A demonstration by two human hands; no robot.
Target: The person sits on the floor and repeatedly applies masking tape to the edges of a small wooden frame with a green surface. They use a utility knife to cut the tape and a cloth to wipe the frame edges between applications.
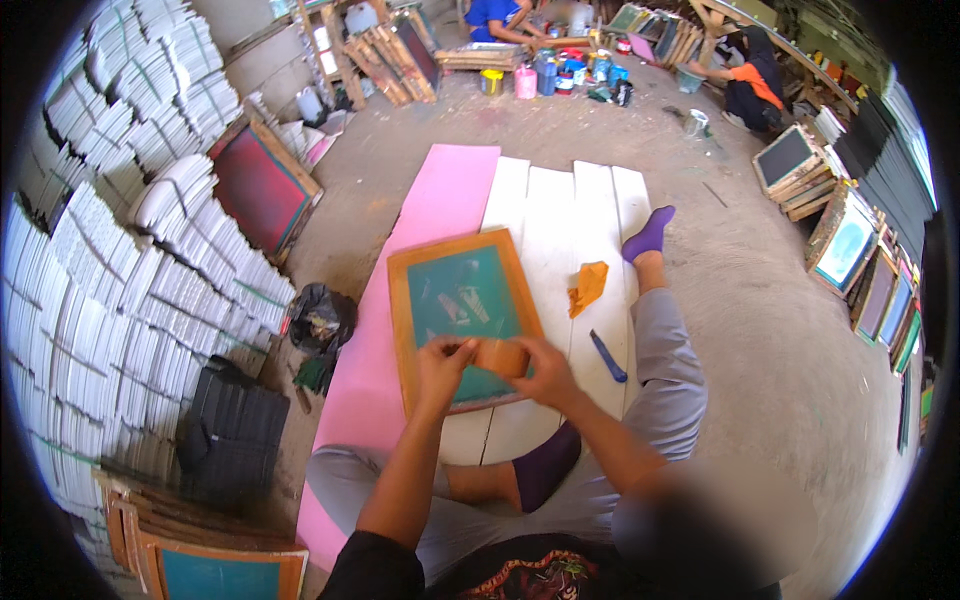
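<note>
A screen-printing frame (398, 300) with a wooden border and green mesh lies in front of me, with pale shapes in the mesh. Over its near part, my left hand (445, 365) and my right hand (545, 372) are closed on opposite ends of a piece of brown tape (500, 357). Whether it is a strip or part of a roll I cannot tell. Right of the frame, a crumpled brown piece (590, 286) rests on the white boards (545, 215). A blue utility knife (608, 357) lies nearer to my right leg.
A pink sheet (425, 200) lies under the frame's left side. Bundled white sheets (120, 310) are stacked at left, beside a black bag (322, 318). More screen frames (845, 235) lean at right. Two people (755, 85) sit at the back near paint containers (526, 83).
</note>
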